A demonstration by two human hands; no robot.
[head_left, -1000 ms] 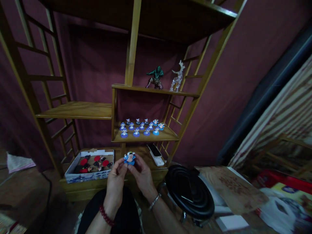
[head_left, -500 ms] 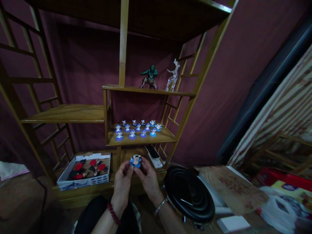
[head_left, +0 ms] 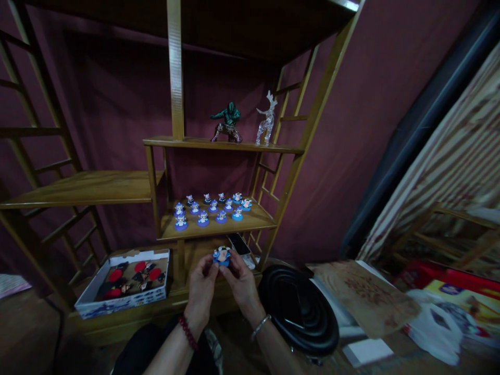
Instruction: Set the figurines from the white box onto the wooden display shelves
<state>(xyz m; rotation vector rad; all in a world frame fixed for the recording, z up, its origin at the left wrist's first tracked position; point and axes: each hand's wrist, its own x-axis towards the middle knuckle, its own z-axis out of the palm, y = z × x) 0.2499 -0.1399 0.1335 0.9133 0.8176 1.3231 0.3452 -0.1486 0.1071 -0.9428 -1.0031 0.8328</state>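
Observation:
Between my two hands is a small blue figurine (head_left: pixel 222 255) with a pinkish middle, standing upright on a round blue base. My left hand (head_left: pixel 202 284) pinches its left side, and my right hand (head_left: pixel 241 284) pinches the right side; both thumbs meet at the base. Just beyond and above them, several similar figurines (head_left: pixel 203 219) stand in rows on a wooden shelf (head_left: pixel 250 225). Those in front and to the left have purple bases, those at the right blue, and the back ones dark.
At lower left a cardboard box (head_left: pixel 121 305) holds several red-and-black pieces. A dark warrior figure (head_left: pixel 228 122) and a clear deer (head_left: pixel 266 120) stand on the upper shelf. Behind my right hand lies a phone (head_left: pixel 239 244). A round black stool (head_left: pixel 316 312) stands at right, beside a plastic bag (head_left: pixel 437 333).
My view has swung slightly to the right, so the shelves sit further left. Both hands still hold the blue figurine, now a little closer to the shelf's right side in view.

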